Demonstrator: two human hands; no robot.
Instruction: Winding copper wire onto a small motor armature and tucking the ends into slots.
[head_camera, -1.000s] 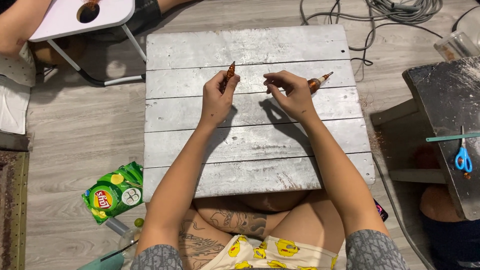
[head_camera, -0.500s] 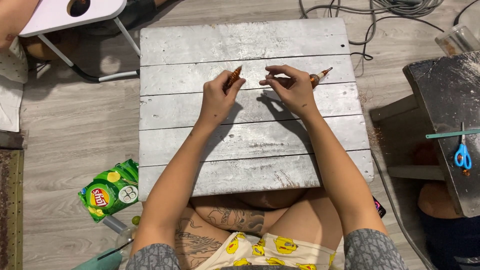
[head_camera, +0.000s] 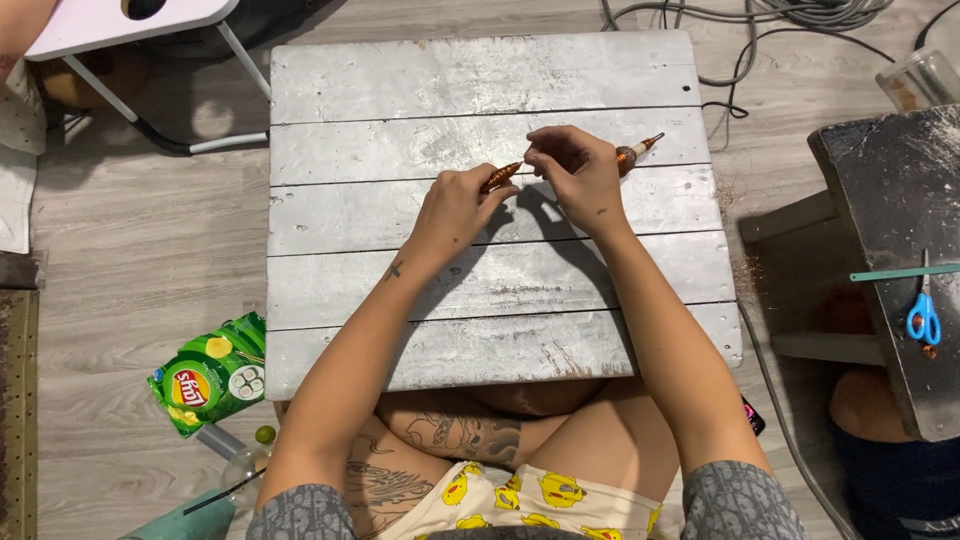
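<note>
Over a low silver-grey plank table (head_camera: 480, 290), my left hand (head_camera: 458, 204) pinches a small copper-coloured pointed piece (head_camera: 501, 175) between thumb and fingers. My right hand (head_camera: 578, 170) is closed around a second copper-coloured piece (head_camera: 634, 152), whose pointed tip sticks out to the right. The fingertips of both hands meet just above the boards near the table's middle. Whether a thin wire runs between the two pieces is too fine to tell.
A green snack bag (head_camera: 207, 374) lies on the wooden floor at the left, by a plastic bottle (head_camera: 243, 467). A dark bench (head_camera: 900, 250) at the right carries blue-handled scissors (head_camera: 924, 312). Grey cables (head_camera: 760, 20) curl at the top; a white folding stool (head_camera: 130, 30) stands top left.
Both hands have drawn closer together, so the fingertips now meet. The left copper piece has tilted from upright to nearly level.
</note>
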